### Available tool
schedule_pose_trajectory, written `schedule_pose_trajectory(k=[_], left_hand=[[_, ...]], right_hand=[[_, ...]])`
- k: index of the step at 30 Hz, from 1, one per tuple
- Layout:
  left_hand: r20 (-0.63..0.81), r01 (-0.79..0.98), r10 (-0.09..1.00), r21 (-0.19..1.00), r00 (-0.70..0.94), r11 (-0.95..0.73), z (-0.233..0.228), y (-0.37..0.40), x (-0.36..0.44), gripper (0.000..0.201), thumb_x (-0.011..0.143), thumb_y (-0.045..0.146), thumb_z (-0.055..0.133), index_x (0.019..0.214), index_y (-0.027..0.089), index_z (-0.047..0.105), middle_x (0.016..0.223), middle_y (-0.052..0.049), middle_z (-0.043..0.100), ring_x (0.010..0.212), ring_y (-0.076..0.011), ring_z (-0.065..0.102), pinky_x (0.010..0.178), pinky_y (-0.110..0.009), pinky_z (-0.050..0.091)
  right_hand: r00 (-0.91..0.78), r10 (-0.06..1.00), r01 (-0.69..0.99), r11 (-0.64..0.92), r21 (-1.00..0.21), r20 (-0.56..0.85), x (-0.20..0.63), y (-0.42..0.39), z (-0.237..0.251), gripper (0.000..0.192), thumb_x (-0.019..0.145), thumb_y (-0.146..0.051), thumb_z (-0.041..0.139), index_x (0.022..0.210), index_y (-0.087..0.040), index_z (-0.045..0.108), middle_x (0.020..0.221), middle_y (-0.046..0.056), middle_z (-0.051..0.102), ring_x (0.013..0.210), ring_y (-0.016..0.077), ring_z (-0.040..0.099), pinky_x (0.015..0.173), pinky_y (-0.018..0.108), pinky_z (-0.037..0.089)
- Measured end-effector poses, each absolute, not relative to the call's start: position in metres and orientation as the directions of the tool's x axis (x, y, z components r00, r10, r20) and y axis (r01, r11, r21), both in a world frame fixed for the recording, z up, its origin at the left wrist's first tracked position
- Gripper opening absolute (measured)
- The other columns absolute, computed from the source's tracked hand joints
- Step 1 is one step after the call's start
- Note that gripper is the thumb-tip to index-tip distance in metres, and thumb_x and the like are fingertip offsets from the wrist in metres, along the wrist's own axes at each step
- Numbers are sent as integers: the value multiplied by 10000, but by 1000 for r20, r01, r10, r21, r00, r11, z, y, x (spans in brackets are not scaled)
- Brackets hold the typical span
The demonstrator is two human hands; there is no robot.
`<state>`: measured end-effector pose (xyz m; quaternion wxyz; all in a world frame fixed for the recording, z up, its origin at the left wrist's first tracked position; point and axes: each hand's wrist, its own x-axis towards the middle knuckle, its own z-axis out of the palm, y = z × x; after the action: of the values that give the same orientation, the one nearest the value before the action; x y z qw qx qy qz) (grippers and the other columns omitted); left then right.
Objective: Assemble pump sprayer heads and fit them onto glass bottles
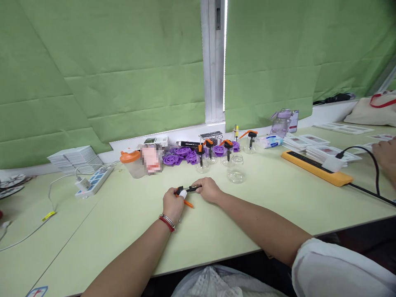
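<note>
Right now both forearms reach out across the pale green tabletop (130, 231) and meet near its middle, well in from the near edge. The left hand (172, 205), with a red and silver bracelet (167, 222) at the wrist, is curled into a loose fist, knuckles up, its fingers closed around a small pump sprayer head (186, 193) with a black body, a white collar and an orange trigger that pokes out toward the near edge. The right hand (209, 189) lies palm down just beside it, fingertips pinching the black end of the same part, so the two hands are together, both clamped on that one piece. The right arm comes in at a slant from the near right corner, out of a white sleeve (340, 268).

Beyond the hands, toward the far edge, an empty glass jar (235, 169) stands upright, and behind it a row of small bottles with orange sprayers (228, 150) fitted. Purple plastic wheels (181, 156) are heaped just left of them, next to an orange-lidded cup (131, 161). A white power strip (93, 181) lies toward the far left, and a stack of white cards (76, 157) sits behind it. A yellow power strip (315, 167) runs along the right side, with a black cable plugged in. At the right edge another person's hand (385, 154) rests near some cards.
</note>
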<state>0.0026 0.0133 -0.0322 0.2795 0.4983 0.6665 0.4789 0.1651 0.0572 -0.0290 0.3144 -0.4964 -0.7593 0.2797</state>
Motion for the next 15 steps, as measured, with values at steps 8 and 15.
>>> schedule_pose_trajectory(k=[8,15], left_hand=[[92,383,935,922,-342,50,-30,12,4,260,660,310,637,856,139,625,737,-54,613,627,-155,534,568,-267,409],[117,418,929,907,-351,44,-32,11,5,271,647,338,640,834,143,628,669,-25,581,574,-141,497,526,-256,379]], right_hand=[[-257,949,586,303,-751,182,164,58,-31,281,704,-92,613,938,-214,713,812,14,696,710,137,593,663,234,431],[-301,944,640,308,-704,139,163,58,-22,340,717,-98,618,1022,-222,699,899,34,701,785,157,610,709,246,434]])
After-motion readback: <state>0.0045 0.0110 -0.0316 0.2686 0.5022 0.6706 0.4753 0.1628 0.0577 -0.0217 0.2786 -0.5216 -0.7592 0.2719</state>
